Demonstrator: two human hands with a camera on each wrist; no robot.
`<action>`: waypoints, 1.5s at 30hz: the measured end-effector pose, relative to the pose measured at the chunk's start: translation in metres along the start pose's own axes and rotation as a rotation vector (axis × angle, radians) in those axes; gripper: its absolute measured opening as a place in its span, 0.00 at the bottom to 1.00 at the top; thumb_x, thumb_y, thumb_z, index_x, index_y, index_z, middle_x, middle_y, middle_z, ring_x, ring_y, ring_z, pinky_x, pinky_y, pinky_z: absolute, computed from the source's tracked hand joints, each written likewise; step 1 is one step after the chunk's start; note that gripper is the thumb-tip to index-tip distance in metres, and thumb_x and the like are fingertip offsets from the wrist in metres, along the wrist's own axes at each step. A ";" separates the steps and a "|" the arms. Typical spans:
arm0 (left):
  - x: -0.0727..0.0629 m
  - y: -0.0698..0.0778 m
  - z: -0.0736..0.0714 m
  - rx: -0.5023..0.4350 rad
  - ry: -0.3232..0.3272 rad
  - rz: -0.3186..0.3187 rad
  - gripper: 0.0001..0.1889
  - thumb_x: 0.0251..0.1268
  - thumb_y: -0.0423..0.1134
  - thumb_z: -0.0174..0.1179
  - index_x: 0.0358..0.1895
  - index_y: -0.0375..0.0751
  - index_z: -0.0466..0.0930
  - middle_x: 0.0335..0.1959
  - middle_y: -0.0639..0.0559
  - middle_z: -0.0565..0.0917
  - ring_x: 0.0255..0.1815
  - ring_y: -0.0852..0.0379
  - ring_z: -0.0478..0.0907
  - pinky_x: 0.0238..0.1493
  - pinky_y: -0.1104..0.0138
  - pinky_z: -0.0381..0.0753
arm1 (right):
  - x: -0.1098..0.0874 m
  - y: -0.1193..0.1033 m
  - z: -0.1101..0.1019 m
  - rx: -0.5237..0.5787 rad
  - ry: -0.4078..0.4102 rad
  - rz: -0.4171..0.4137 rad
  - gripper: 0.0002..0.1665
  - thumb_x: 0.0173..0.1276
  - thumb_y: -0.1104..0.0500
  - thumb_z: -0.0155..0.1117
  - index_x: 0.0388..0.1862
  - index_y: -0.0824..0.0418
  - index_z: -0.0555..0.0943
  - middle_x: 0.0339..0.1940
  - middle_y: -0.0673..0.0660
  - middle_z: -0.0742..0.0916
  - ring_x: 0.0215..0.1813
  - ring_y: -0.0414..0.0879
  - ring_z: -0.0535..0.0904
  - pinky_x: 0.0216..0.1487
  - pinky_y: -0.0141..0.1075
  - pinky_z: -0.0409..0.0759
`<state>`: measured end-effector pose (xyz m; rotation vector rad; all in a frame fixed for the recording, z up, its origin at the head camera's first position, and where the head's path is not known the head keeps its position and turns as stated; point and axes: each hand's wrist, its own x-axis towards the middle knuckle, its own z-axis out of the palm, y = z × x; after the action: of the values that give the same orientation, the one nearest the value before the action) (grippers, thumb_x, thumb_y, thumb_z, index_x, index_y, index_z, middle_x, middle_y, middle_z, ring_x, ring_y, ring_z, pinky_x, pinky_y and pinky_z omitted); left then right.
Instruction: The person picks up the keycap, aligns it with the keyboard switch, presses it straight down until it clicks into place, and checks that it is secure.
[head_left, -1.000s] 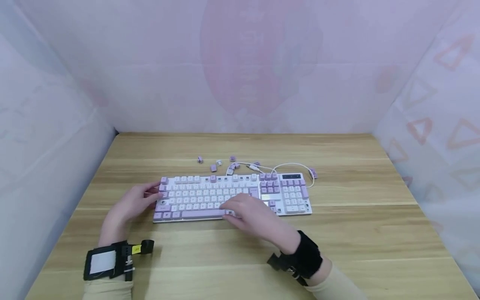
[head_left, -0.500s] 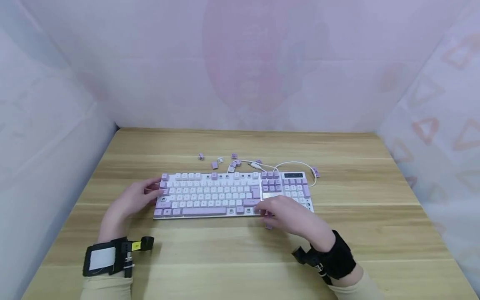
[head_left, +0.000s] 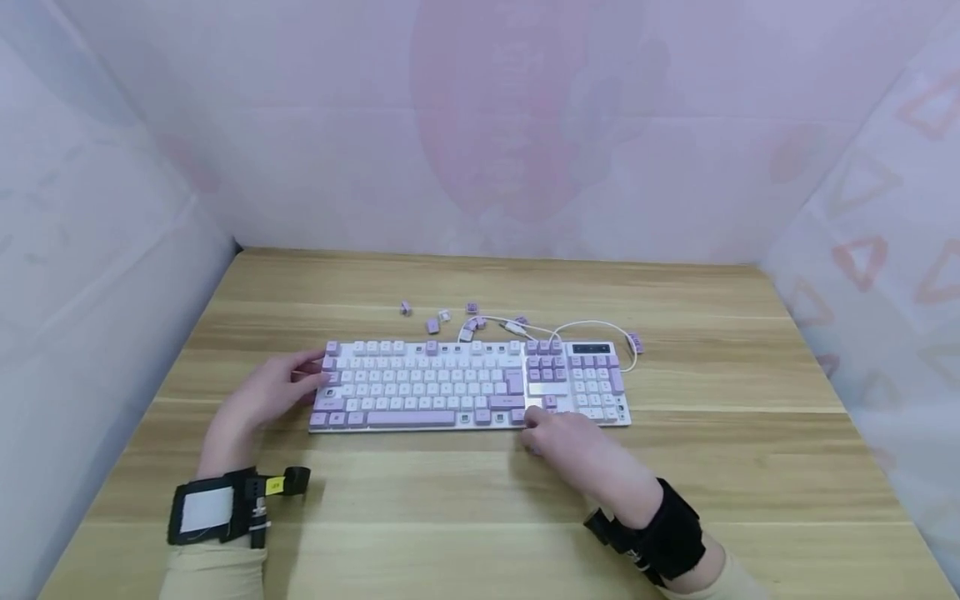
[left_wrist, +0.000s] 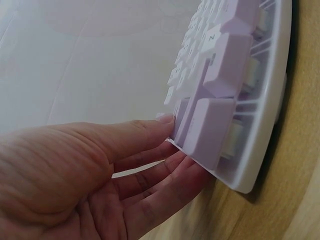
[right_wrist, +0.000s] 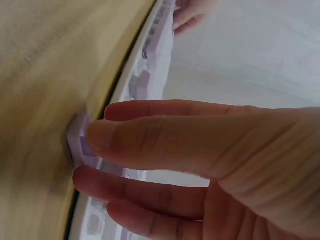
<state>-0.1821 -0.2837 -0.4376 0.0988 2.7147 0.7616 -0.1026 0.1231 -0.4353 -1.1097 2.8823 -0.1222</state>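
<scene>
A white keyboard with white and purple keycaps (head_left: 408, 419) lies across the table. My left hand (head_left: 262, 396) grips its left end, thumb (left_wrist: 145, 131) on the top side and the other fingers curled against the edge. My right hand (head_left: 573, 442) is at the front edge, right of the space bar. In the right wrist view, its thumb and fingers pinch a loose purple keycap (right_wrist: 80, 142), close to the tabletop just in front of the keyboard. Several key positions show bare switches, such as one left of the right hand (head_left: 500, 418).
Behind the keyboard several loose keycaps (head_left: 432, 326) are scattered on the wooden table (head_left: 375, 517). A white cable (head_left: 588, 322) loops there with its plug (head_left: 514, 328). Another purple keycap (head_left: 636, 342) lies by the cable at right. Fabric walls (head_left: 510, 167) enclose the table.
My right hand has moved right from beside the space bar to the keyboard's front edge, and its fingers have come down around the loose purple keycap. The left hand keeps its hold.
</scene>
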 end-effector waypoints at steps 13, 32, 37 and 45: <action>0.000 0.005 0.000 -0.008 0.002 0.013 0.31 0.76 0.45 0.54 0.75 0.34 0.60 0.61 0.29 0.77 0.61 0.34 0.74 0.61 0.42 0.74 | 0.005 -0.006 0.010 -0.146 0.018 -0.020 0.11 0.57 0.65 0.72 0.36 0.51 0.89 0.30 0.48 0.82 0.25 0.39 0.74 0.27 0.31 0.72; -0.003 0.005 -0.002 0.000 -0.001 -0.005 0.32 0.76 0.46 0.54 0.75 0.34 0.60 0.61 0.30 0.77 0.60 0.35 0.74 0.61 0.42 0.74 | -0.003 0.042 -0.023 0.787 0.332 -0.067 0.16 0.66 0.70 0.66 0.52 0.60 0.84 0.49 0.55 0.88 0.46 0.40 0.86 0.49 0.33 0.85; -0.005 0.005 -0.003 0.004 0.000 -0.009 0.32 0.76 0.46 0.55 0.75 0.34 0.61 0.61 0.29 0.77 0.60 0.35 0.74 0.61 0.41 0.73 | -0.003 0.045 -0.021 0.923 0.372 -0.075 0.16 0.64 0.72 0.67 0.49 0.61 0.84 0.47 0.57 0.87 0.46 0.40 0.84 0.48 0.31 0.85; -0.004 0.006 -0.002 -0.004 -0.004 -0.015 0.33 0.75 0.48 0.55 0.76 0.35 0.60 0.61 0.30 0.77 0.60 0.36 0.74 0.60 0.43 0.74 | -0.002 0.045 -0.020 0.997 0.382 -0.024 0.14 0.63 0.71 0.69 0.47 0.62 0.83 0.45 0.59 0.87 0.45 0.38 0.82 0.48 0.29 0.83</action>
<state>-0.1790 -0.2806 -0.4315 0.0790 2.7073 0.7617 -0.1324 0.1585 -0.4191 -0.9300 2.4298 -1.6805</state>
